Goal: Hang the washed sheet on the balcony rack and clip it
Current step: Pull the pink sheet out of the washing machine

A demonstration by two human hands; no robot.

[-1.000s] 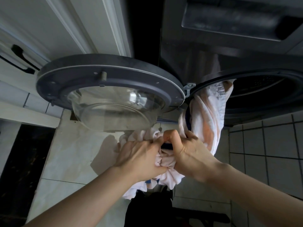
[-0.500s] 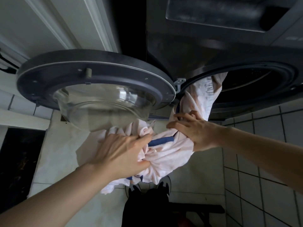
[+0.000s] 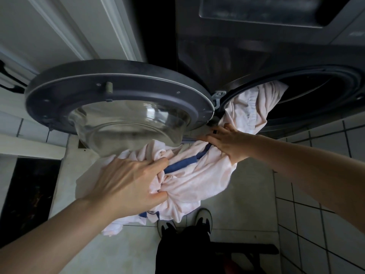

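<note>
Head cam. Vs 0.5 s ago: my hands are further apart, more sheet (image 3: 199, 175) is out of the drum (image 3: 316, 99), and the R hand (image 3: 227, 141) sits lower and nearer the door hinge.

L hand (image 3: 128, 182) grips a bunched wad, thumb curled under it, fingers over the top. R hand lies on the sheet just below the drum mouth; fingers look fairly straight, pressing down, but I can't tell if they pinch cloth underneath.

Sheet runs as a twisted rope from inside the drum, under the R hand, to the L hand; a tail hangs below twd the floor (image 3: 246, 194).

Cloth pale pink, wrinkled, w/ a dark blue band. Door (image 3: 118, 95) round, dark grey rim, clear domed glass. Floor glossy tile.
</note>
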